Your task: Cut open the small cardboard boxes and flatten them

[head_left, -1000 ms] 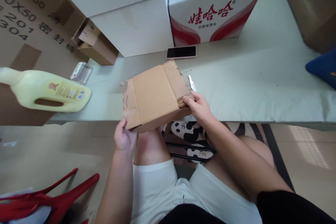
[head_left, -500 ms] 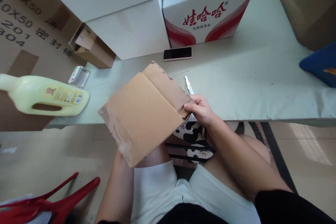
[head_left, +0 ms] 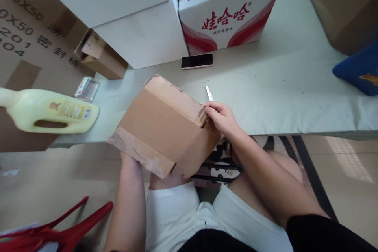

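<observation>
A flattened brown piece of cardboard (head_left: 156, 120) with creased flaps and torn edges is held up over my lap, at the table's front edge. My right hand (head_left: 220, 116) pinches its right corner between thumb and fingers. From below, my left hand (head_left: 129, 159) reaches under the left side; its fingers are hidden behind the cardboard. Just beyond my right hand, a box-cutter-like blade (head_left: 209, 93) lies on the table, its near end hidden by the hand.
On the pale-covered table (head_left: 283, 98) lie a phone (head_left: 197, 61), a yellow bottle (head_left: 59, 111) and a small clear box (head_left: 87, 89). White cartons (head_left: 141, 35), a red-and-white carton (head_left: 227, 27) and a small brown box (head_left: 106, 59) stand behind. A blue object (head_left: 358, 69) sits right.
The cardboard has tilted and its near flap now folds downward, showing a slot at the bottom crease. My right hand has shifted slightly left and up with its corner.
</observation>
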{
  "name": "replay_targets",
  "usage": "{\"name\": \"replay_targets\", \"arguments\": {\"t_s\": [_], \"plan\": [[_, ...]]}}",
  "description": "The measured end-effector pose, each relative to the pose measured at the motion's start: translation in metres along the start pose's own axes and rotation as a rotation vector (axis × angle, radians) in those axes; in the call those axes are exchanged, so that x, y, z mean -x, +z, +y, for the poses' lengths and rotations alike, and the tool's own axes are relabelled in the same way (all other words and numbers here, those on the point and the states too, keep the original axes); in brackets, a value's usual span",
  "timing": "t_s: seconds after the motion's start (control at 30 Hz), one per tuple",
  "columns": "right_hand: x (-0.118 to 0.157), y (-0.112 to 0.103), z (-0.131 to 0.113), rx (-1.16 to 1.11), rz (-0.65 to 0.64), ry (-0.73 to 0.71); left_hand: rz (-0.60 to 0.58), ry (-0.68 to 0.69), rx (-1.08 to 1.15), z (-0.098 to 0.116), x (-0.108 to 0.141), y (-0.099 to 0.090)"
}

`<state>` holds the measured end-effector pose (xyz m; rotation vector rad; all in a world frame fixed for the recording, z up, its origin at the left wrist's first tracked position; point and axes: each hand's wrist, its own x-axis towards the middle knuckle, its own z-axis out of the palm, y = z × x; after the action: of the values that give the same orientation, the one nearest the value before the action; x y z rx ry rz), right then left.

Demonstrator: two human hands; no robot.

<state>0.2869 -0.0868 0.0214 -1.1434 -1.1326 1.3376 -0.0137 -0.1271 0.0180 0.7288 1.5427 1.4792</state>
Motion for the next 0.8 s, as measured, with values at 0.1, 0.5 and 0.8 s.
{"name": "replay_targets", "arguments": {"t_s": [0.1,0.5,0.8], "plan": [[-0.004,0.002,0.005,0.150,0.049,-0.012,-0.055,0.024,0.083,0.010,0.001,0.007],[-0.012,-0.008,0.005,-0.197,0.005,0.139,-0.033,0.089,0.240,0.028,-0.017,0.035],[-0.016,-0.011,0.005,-0.337,0.277,0.222,0.066,-0.013,0.564,0.034,-0.071,0.141]]}}
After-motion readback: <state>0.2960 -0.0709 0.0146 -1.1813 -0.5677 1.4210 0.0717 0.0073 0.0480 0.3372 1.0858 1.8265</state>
